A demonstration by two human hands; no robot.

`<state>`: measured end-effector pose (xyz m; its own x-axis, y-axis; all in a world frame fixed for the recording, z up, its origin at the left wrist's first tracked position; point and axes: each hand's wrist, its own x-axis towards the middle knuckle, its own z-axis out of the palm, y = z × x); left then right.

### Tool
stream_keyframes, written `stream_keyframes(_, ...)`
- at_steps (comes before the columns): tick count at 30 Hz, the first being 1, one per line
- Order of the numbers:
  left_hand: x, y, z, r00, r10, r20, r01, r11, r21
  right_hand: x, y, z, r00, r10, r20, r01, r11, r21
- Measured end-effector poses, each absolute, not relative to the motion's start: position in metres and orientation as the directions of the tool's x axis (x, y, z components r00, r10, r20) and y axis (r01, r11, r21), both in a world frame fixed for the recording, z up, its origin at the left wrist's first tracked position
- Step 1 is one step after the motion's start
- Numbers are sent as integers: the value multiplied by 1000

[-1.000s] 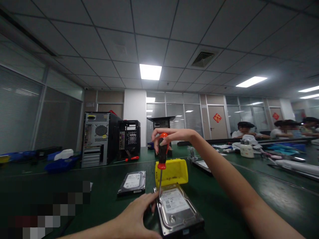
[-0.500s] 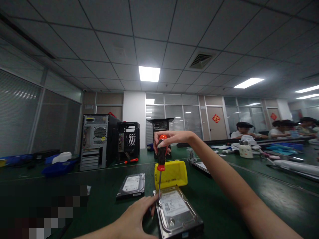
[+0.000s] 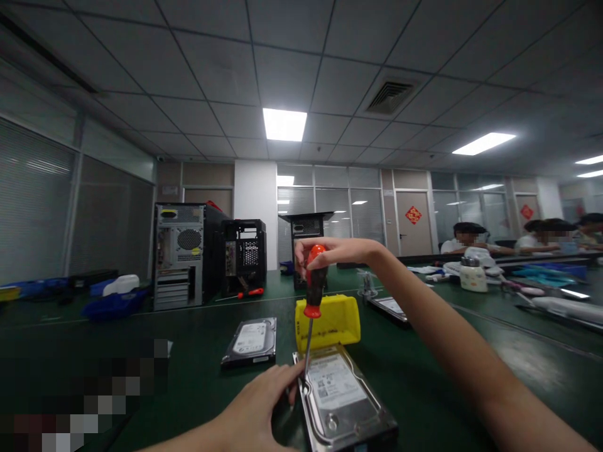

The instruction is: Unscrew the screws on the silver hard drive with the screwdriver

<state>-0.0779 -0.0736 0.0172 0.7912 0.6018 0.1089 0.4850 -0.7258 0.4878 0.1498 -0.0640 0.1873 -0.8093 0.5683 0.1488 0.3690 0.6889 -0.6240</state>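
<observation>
My right hand [image 3: 325, 252] grips the red-and-black handle of a screwdriver [image 3: 313, 301] from above. Its shaft points down, slightly tilted, and the tip meets the left edge of a silver hard drive [image 3: 346, 408]. That drive lies label up on the green table, close to me. My left hand [image 3: 257, 402] holds the drive by its left side, fingertips beside the screwdriver tip; the thumb is partly out of frame. Just behind the drive, a yellow bin [image 3: 334, 320] lies with its opening towards me. A second hard drive [image 3: 249, 342] rests to the left.
Computer cases [image 3: 188, 251] stand at the back left, with another red screwdriver [image 3: 249, 293] before them. A third drive [image 3: 389, 307] lies beyond my right forearm. A blue tray [image 3: 110, 306] is far left, a cream jar [image 3: 473, 276] right. Several people sit at the far right.
The view has shifted slightly. My right hand stays on the screwdriver, its fingers and the handle turned a little; the tip remains at the drive's left edge. My left hand keeps its place.
</observation>
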Motion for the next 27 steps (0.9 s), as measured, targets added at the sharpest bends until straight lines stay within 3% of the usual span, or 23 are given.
stream_keyframes(10,-70,-34,2,773,635,15,552,-683,479,170,-37,182,-866,498,51,336,654,-678)
stream_keyframes(18,-71,-23,-6,807,582,95,473,-735,486,170,-31,182,-889,454,59,308,688,-657)
stream_keyframes(27,-69,-29,-4,795,601,81,501,-726,472,169,-37,182,-887,454,80,305,708,-637)
